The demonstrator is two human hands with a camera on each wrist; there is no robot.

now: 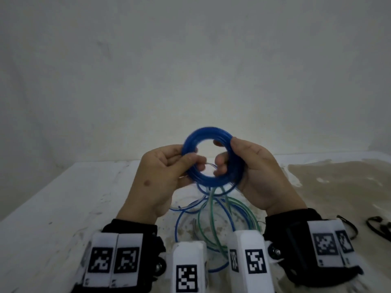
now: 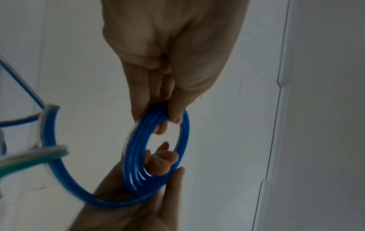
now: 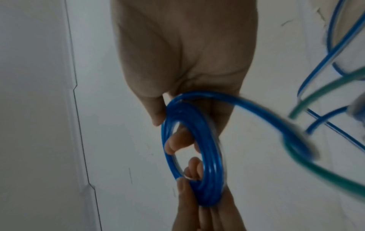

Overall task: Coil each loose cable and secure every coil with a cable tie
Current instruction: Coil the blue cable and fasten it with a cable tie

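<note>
A person holds a tight round coil of glossy blue plastic cable (image 1: 212,157) up in the air above a white, stained table (image 1: 63,204), in front of a plain pale wall (image 1: 190,60). The left hand (image 1: 163,178) grasps the coil's left side, thumb lying across the front of the strands and fingers curled behind them; the left wrist view shows that thumb tip pressed on the ring's outer edge with a fingertip poking through the opening. The right hand (image 1: 257,176) clasps the coil's right side, its thumb over the top of the ring and its fingers curled through the centre hole, so both hands are closed around the same coil. From the bottom of the coil a loose length of the blue cable drops away and runs down to the table, where it lies in wide open loops between the two wrists. A thin green plastic cable (image 1: 208,220) lies tangled among those blue loops, crossing over them in several places; in the wrist views the loose strands are blurred. To the right, the table surface carries a large tan patch (image 1: 338,182). On that side, near the right wrist, lie some small black looped cable ties (image 1: 378,227), well apart from the coil; their number cannot be made out.
</note>
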